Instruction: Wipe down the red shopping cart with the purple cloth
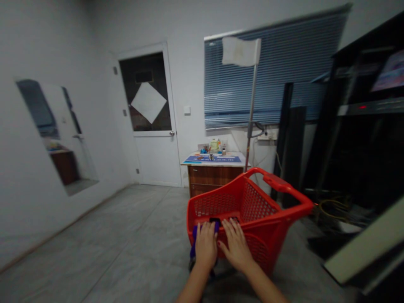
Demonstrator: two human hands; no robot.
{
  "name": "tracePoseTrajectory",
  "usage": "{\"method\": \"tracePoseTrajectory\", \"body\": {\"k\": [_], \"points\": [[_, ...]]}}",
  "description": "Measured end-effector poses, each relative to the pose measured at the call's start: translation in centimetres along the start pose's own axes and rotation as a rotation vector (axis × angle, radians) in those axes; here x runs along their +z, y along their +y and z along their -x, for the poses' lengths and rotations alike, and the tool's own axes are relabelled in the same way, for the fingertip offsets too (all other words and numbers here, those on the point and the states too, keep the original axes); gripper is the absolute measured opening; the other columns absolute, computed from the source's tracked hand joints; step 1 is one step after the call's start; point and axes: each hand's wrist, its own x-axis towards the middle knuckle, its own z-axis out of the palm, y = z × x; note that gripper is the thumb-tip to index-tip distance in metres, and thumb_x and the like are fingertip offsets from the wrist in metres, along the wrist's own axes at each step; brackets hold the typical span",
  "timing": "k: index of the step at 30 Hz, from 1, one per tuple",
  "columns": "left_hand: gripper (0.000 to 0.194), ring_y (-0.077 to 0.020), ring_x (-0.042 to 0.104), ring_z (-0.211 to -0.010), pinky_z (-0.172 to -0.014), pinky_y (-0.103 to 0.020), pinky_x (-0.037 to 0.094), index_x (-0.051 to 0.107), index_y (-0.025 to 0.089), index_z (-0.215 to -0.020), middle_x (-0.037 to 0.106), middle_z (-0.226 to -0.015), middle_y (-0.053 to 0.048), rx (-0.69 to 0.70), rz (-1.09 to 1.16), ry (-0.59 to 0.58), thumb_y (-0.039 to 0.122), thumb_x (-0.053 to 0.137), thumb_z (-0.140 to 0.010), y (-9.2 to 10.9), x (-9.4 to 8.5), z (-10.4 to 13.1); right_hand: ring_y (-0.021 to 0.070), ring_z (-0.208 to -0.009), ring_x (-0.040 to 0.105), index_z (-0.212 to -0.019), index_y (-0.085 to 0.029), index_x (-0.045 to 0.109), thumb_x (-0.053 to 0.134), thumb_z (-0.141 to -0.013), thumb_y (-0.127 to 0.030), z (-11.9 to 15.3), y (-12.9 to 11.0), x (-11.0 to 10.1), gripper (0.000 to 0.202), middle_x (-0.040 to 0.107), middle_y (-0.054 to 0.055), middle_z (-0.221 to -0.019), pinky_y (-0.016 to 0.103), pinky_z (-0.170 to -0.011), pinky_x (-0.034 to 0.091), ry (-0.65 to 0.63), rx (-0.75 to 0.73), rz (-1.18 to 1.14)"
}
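Red cart on the floor, handle off to the right, so its near rim meets my hands. Left hand lies over a purple piece on that rim, probably steadying it; can't tell whether this grip has closed. Right hand alongside, seemingly bracing: fingers outstretched, thumb apart, grip loose, nothing clasped.
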Motion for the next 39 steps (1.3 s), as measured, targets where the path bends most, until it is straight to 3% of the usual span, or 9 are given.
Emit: {"method": "tracePoseTrajectory", "body": {"k": [6, 12, 16, 21, 26, 30, 36, 39], "points": [[0.043, -0.02, 0.055, -0.121, -0.116, -0.05, 0.027, 0.054, 0.02, -0.131, 0.063, -0.129, -0.007, 0.001, 0.045, -0.009, 0.01, 0.042, -0.091, -1.4, -0.6, 0.1, 0.0226, -0.146, 0.015, -0.149, -0.017, 0.028, 0.029, -0.094, -0.062, 0.0, 0.2, -1.3, 0.071, 0.026, 0.002, -0.156, 0.044, -0.119, 0.014, -0.055, -0.022, 0.012], [0.044, -0.019, 0.054, -0.122, -0.117, -0.051, 0.024, 0.052, 0.022, -0.132, 0.061, -0.131, -0.005, -0.017, 0.051, -0.008, 0.011, 0.04, -0.092, -2.8, -1.2, 0.4, 0.0239, -0.145, 0.018, -0.148, -0.015, 0.034, 0.03, -0.095, -0.057, 0.3, 2.8, -2.0, 0.067, 0.031, 0.006, -0.154, 0.046, -0.118, 0.013, 0.101, 0.083, 0.096], [0.042, -0.0209, 0.054, -0.122, -0.116, -0.052, 0.025, 0.054, 0.021, -0.131, 0.062, -0.129, -0.007, -0.055, 0.047, -0.025, 0.012, 0.039, -0.093, -1.5, -0.9, -0.2, 0.0268, -0.143, 0.023, -0.144, -0.015, 0.041, 0.033, -0.093, -0.061, 0.4, 3.7, -1.9, 0.069, 0.038, 0.007, -0.151, 0.048, -0.118, 0.013, 0.093, 0.09, 0.107], [0.043, -0.0221, 0.049, -0.128, -0.116, -0.05, 0.027, 0.051, 0.02, -0.134, 0.059, -0.134, -0.007, 0.001, 0.046, -0.047, 0.013, 0.043, -0.092, 1.3, 0.2, -1.1, 0.0276, -0.142, 0.025, -0.142, -0.015, 0.043, 0.033, -0.092, -0.062, 0.3, 3.3, -2.0, 0.069, 0.04, 0.007, -0.15, 0.048, -0.118, 0.012, 0.095, 0.1, 0.103], [0.045, -0.0221, 0.049, -0.128, -0.115, -0.05, 0.029, 0.049, 0.021, -0.136, 0.058, -0.135, -0.007, 0.044, 0.036, -0.038, 0.012, 0.045, -0.091, 0.4, 0.1, -0.8, 0.027, -0.142, 0.025, -0.143, -0.016, 0.042, 0.031, -0.093, -0.061, 0.4, 3.3, -2.3, 0.069, 0.041, 0.006, -0.149, 0.048, -0.118, 0.012, 0.081, 0.088, 0.1], [0.045, -0.0227, 0.05, -0.128, -0.115, -0.05, 0.029, 0.051, 0.02, -0.134, 0.059, -0.134, -0.008, 0.002, 0.012, -0.009, 0.01, 0.043, -0.091, -0.7, 0.1, -0.3, 0.028, -0.141, 0.026, -0.143, -0.016, 0.042, 0.032, -0.092, -0.063, 0.3, 3.2, -1.9, 0.071, 0.041, 0.007, -0.149, 0.049, -0.118, 0.012, 0.098, 0.085, 0.102], [0.044, -0.0225, 0.047, -0.131, -0.115, -0.049, 0.029, 0.05, 0.018, -0.136, 0.058, -0.136, -0.007, 0.002, 0.06, -0.052, 0.012, 0.043, -0.093, 1.6, 0.4, -1.2, 0.0292, -0.14, 0.027, -0.143, -0.012, 0.042, 0.033, -0.092, -0.063, 0.2, 2.7, -1.5, 0.073, 0.042, 0.009, -0.148, 0.049, -0.117, 0.012, 0.113, 0.112, 0.119], [0.044, -0.0215, 0.046, -0.132, -0.115, -0.048, 0.029, 0.048, 0.019, -0.137, 0.057, -0.137, -0.007, 0.046, 0.077, -0.089, 0.012, 0.043, -0.093, 1.7, 0.2, -1.5, 0.0282, -0.139, 0.029, -0.143, -0.013, 0.042, 0.033, -0.092, -0.061, 0.3, 2.5, -1.7, 0.07, 0.043, 0.01, -0.147, 0.048, -0.117, 0.014, 0.132, 0.105, 0.132]]}}
